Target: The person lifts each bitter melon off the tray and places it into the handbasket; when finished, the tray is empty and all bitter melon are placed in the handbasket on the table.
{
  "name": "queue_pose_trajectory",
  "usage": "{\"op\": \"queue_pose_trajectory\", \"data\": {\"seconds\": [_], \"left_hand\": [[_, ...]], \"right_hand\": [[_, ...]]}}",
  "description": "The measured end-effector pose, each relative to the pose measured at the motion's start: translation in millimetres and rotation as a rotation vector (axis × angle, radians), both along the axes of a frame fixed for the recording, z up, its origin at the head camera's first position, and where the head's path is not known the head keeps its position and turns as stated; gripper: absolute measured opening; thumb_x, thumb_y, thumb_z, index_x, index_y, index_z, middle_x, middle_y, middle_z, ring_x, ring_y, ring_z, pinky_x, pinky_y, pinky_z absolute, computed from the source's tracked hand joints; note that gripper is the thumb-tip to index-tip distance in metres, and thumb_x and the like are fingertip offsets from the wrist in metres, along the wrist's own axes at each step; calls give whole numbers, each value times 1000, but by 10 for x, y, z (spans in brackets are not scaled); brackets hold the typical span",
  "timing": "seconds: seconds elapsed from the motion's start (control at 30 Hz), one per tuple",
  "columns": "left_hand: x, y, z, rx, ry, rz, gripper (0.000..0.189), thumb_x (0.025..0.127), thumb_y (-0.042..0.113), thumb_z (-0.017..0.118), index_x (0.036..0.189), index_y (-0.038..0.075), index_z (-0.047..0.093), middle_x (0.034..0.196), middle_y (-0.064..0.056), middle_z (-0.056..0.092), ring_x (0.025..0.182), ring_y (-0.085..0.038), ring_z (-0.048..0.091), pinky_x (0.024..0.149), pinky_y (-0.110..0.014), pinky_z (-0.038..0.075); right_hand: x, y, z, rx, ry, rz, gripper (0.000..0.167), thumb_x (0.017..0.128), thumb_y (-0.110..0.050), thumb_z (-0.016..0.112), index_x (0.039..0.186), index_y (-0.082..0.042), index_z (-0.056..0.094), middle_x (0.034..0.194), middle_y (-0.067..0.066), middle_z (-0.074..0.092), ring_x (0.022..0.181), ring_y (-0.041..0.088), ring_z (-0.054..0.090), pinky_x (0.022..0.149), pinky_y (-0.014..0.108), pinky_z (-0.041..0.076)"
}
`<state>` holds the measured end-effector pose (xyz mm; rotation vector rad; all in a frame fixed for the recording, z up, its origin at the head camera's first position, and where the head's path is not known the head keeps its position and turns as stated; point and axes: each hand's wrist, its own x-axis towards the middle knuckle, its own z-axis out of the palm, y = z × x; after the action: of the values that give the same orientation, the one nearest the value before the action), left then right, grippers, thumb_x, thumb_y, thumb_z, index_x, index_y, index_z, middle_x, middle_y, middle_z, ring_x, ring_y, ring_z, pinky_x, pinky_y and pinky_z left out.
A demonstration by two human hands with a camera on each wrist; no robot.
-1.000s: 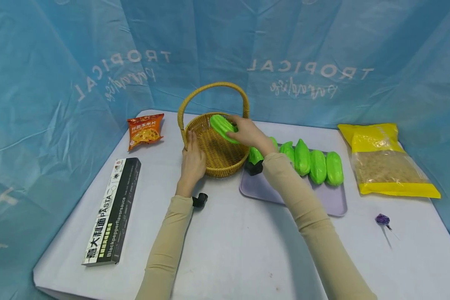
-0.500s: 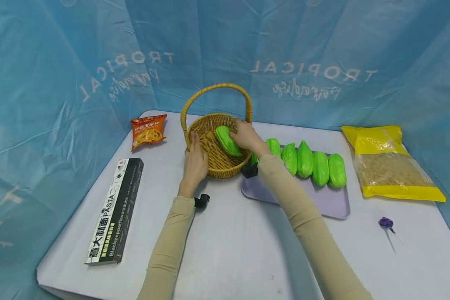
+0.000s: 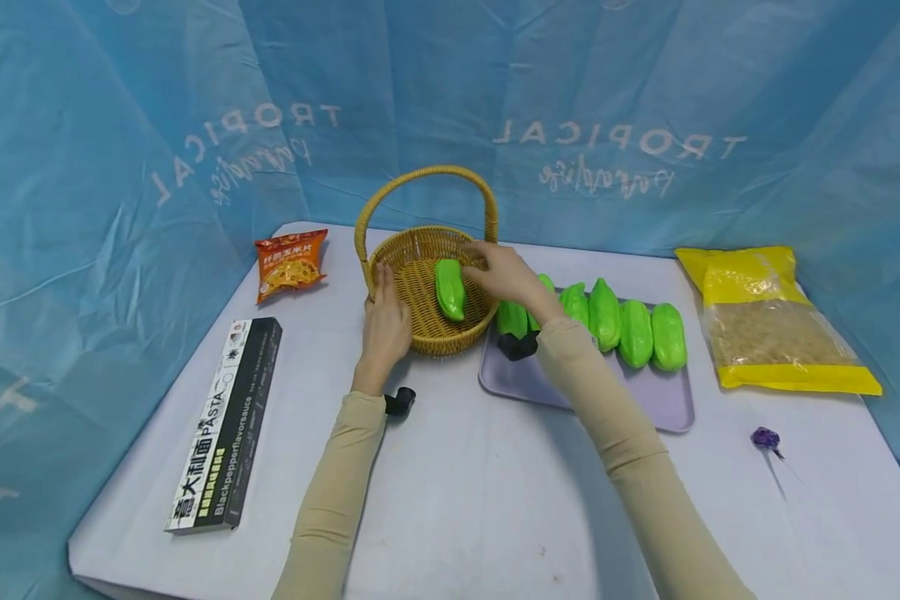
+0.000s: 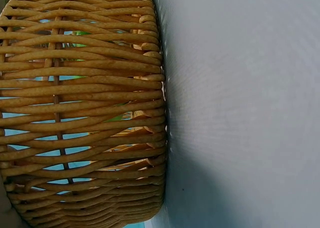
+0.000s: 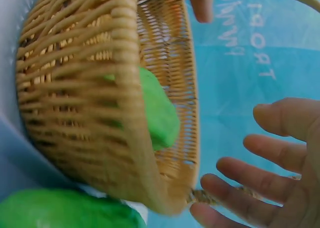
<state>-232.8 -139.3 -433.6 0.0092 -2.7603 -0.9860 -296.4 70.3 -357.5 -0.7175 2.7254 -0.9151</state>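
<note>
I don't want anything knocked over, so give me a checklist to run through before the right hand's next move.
1. Basket upright on the table: ok.
2. Left hand at the basket: ok, it touches the left side by the rim.
3. Green gourd fully inside the basket: ok, it lies there.
4. Right hand holding nothing: ok, the right wrist view shows its fingers spread.
5. Right hand clear of the basket: not ok, the head view shows it over the right rim.
6. Exact count of gourds on the tray: cannot tell, the right arm covers part of the row.
</note>
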Motion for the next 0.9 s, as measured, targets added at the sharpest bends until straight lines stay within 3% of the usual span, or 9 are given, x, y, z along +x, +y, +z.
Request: {"op": "queue_pose_trajectory", "data": {"seconds": [0.23,0.5,0.9], "left_hand": [[-16,2,-23,-13,7,-6,61,100,10,32,155,-2,6,163,-18,4,149,-37,14,118,-53,16],[-18,1,-31,-9,13,-6,61,101,10,31,155,-2,6,163,-18,2,150,-32,10,119,-53,13],[-20,13,-36,-1,16,1,60,101,11,30,155,-2,6,163,-18,3,148,-37,15,117,-52,18]], "right_hand": [[118,408,52,-46,-31,-68,50,101,-26,49,148,-11,41,148,13,46,132,34,47,104,45,42],[167,895,47,-67,3,-193,52,101,-29,48,150,-14,37,151,16,41,137,37,41,105,52,40],[334,1554,-27,-75,37,-396,55,101,-32,47,152,-13,34,153,18,37,138,42,35,105,60,36]]}}
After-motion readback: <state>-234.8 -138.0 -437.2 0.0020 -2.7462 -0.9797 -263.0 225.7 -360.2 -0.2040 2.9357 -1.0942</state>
